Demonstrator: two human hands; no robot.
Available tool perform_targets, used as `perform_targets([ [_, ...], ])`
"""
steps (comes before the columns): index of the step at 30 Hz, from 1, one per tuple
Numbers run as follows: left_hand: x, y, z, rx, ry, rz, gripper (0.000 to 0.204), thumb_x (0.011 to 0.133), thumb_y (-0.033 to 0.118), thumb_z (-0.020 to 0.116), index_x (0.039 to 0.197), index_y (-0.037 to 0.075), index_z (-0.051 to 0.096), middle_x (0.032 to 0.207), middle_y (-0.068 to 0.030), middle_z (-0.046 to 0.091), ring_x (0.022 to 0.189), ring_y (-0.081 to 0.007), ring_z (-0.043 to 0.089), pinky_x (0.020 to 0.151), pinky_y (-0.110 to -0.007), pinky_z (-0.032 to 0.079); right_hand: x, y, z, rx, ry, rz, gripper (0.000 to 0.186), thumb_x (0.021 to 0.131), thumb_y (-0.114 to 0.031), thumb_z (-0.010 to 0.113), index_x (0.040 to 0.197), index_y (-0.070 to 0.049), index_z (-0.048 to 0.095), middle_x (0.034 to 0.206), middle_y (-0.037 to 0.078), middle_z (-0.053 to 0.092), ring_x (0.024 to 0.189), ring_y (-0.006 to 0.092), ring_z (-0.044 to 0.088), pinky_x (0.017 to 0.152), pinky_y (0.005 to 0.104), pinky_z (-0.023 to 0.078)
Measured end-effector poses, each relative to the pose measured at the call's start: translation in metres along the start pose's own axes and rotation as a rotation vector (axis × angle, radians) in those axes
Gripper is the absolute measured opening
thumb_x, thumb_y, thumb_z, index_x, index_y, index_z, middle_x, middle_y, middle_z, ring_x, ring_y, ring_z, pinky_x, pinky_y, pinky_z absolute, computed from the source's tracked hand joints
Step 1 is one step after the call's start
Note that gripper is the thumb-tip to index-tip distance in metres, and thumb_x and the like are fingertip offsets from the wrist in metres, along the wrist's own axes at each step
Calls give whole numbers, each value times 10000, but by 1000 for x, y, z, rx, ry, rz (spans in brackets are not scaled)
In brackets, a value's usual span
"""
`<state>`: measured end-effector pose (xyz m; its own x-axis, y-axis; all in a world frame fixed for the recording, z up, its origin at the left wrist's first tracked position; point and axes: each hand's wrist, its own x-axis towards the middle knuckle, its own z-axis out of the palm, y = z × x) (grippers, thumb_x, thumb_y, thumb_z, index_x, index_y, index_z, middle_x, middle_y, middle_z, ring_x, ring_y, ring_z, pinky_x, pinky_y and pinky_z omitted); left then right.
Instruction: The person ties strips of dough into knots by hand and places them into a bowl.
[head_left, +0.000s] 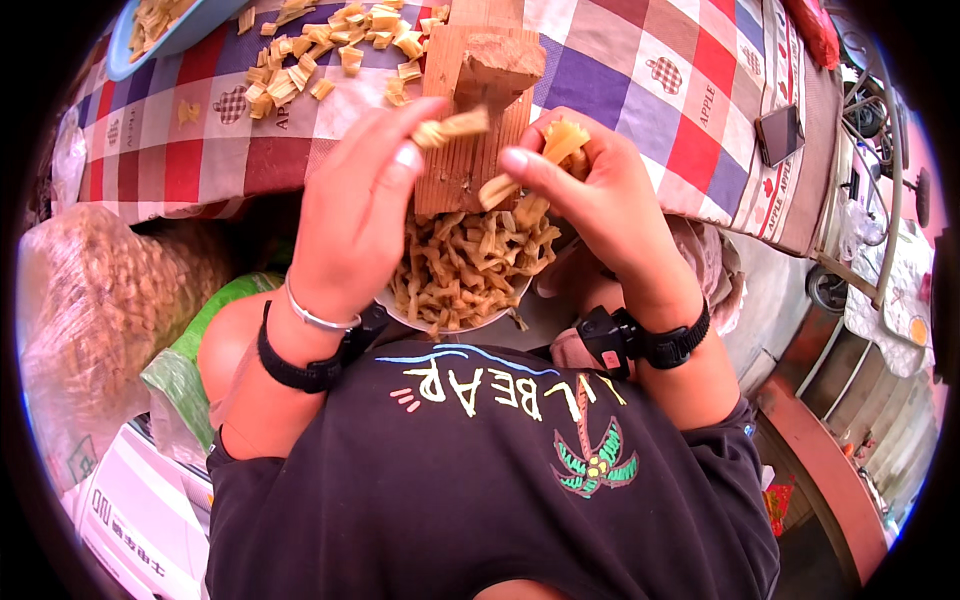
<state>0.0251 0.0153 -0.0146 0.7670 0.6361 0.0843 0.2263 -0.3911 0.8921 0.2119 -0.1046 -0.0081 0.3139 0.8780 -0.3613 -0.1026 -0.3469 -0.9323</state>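
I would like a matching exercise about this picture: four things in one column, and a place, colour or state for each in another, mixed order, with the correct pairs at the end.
Things
1. Phone
2. Blue basin
3. Bowl
4. Right hand

Descriptions
A. Filled with brown strips, near the dark shirt
B. Holding yellowish pieces
C. Dark, on the right part of the checked tablecloth
D. At the upper left of the picture

Pairs: 1-C, 2-D, 3-A, 4-B

cloth [690, 150]: red/wht/blue checks; shirt [430, 490]: blk, grn palm [597, 463]; basin [122, 50]: blue; strips [566, 140]: yel; bowl [492, 321]: prob. wht
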Motion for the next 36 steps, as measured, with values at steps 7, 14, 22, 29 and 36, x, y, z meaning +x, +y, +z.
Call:
perform_targets([
  [7,-7,30,7,-23,-135,-73,305,1006,135,602,1288,18,595,809,-74,651,693,-151,595,704,-266,495,-15,-8,5,185,-123,21,205,943,-179,742,1054,-42,636,917,-4,672,835,69,640,723,224,527],
  [14,2,0,-1,21,-63,-172,161,976,148,656,1085,31,665,783,14,598,723,-57,521,660,-229,440,-2,-7,-7,164,46,-2,183,954,-174,729,1033,-36,640,903,-7,675,826,61,651,729,207,516],
  [22,6,-16,9,-34,69,-229,138,896,157,692,986,56,664,669,-26,507,626,-106,492,600,-261,434,7,15,3,43,91,-132,191,967,-222,721,1030,-54,656,895,-28,653,806,43,618,692,201,502],
  [29,10,-17,11,90,67,-169,128,906,143,671,988,44,668,704,-65,610,640,-171,585,645,-299,489,13,25,7,-309,200,-214,170,949,-180,717,999,-34,646,816,30,679,765,64,634,671,246,513],
  [36,-4,7,4,41,20,-5,297,990,55,551,1285,37,575,998,-186,682,872,-312,699,747,-365,532,0,4,0,17,-26,-54,241,928,-220,765,1036,-42,642,867,-29,666,804,64,610,702,242,506],
])
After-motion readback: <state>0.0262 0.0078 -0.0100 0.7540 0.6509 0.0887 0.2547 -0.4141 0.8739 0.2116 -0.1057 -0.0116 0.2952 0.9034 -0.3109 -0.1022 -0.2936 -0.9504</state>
